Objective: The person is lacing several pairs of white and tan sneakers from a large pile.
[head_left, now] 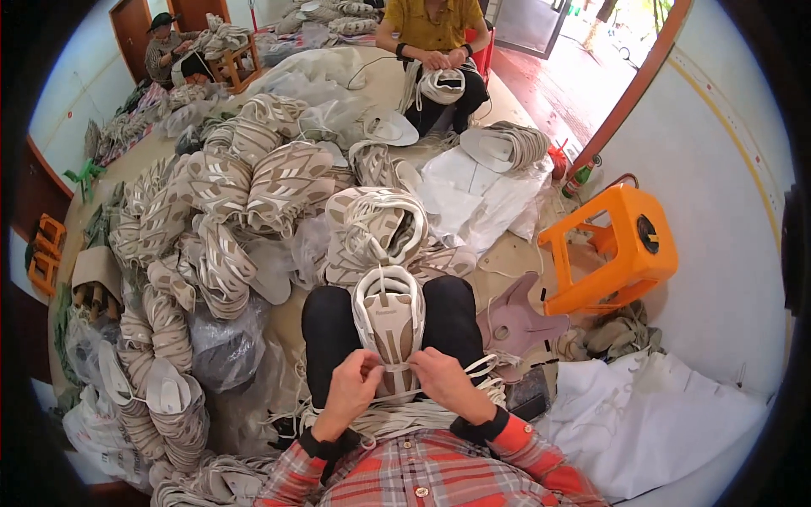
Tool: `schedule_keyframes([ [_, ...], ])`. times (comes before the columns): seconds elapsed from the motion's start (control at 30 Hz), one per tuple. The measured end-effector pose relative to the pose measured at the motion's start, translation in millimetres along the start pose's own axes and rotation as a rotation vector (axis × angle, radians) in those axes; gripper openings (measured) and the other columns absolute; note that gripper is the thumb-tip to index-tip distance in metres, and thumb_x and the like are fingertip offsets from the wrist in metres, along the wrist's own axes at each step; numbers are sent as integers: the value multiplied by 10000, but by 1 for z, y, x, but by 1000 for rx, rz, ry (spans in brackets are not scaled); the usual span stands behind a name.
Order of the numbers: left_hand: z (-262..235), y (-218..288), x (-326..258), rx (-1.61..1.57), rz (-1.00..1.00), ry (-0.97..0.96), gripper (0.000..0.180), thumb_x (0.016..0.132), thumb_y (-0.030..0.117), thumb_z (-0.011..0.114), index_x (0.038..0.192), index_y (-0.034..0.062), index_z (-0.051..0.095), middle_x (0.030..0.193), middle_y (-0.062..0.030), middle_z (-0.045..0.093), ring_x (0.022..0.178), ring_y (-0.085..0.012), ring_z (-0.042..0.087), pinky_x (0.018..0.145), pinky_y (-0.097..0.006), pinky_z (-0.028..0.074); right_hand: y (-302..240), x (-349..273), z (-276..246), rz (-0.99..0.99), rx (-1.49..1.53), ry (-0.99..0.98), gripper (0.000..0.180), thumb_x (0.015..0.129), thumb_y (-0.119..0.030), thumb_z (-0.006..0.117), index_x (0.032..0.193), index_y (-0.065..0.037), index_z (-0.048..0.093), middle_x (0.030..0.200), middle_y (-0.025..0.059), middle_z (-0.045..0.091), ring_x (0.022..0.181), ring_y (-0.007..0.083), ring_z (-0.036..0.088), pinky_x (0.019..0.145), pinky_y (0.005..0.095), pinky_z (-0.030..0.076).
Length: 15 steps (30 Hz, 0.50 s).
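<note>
Seated lacing work on a littered floor, seen as I stand in the room; clock directions are taken from the seated worker, twelve lying straight ahead. The pale beige shoe upper [390, 325] rests between the worker's knees, its collar toward twelve o'clock. The left hand [355, 384] and the right hand [443, 380], at seven and five o'clock of the upper, have their fingertips pinched together, apparently on a pale lace [395, 369] drawn across it. The tan floor [504, 262] shows between heaps: stacked uppers [220, 186] spread toward ten, a clear plastic bag [226, 348] with dark contents lies at nine, and white sheeting [486, 190] lies at one. Between two and three stands an orange stool [610, 291], with a green bottle [580, 177] beyond it, near the white wall [718, 177]. White cloth [659, 422] covers the floor toward four. At twelve sits a co-worker [439, 34], at eleven a second person [165, 55]; a bright doorway [583, 68] opens at one.
</note>
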State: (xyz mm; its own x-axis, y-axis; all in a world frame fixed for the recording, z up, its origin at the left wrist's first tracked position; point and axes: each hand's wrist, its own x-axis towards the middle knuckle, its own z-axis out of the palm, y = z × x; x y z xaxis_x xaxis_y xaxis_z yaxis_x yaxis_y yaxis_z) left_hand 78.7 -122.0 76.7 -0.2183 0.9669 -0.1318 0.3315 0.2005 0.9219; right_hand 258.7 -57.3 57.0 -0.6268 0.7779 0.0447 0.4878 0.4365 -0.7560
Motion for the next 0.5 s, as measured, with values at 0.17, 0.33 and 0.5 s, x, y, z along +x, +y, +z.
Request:
schedule_keyframes([
  [0.17,10,-7,-4,-52,-46,41,120,807,56,595,887,-11,538,723,-99,594,636,-168,591,595,-291,475,-17,6,0,-1,-219,-30,94,764,-20,525,848,-11,483,768,158,484,669,338,541,580,415,475],
  [0.33,12,-11,-1,-29,-28,37,135,797,42,596,892,-14,519,726,-103,590,633,-187,591,595,-297,474,-24,13,2,-68,-292,-52,146,701,-7,542,827,-11,470,760,151,478,680,333,546,578,400,473],
  [0.5,13,-13,0,-76,-53,13,151,798,47,595,911,-12,515,741,-90,581,654,-167,573,612,-287,464,-26,25,1,-139,-323,-105,168,673,0,559,816,-11,471,765,129,481,697,314,557,577,388,468],
])
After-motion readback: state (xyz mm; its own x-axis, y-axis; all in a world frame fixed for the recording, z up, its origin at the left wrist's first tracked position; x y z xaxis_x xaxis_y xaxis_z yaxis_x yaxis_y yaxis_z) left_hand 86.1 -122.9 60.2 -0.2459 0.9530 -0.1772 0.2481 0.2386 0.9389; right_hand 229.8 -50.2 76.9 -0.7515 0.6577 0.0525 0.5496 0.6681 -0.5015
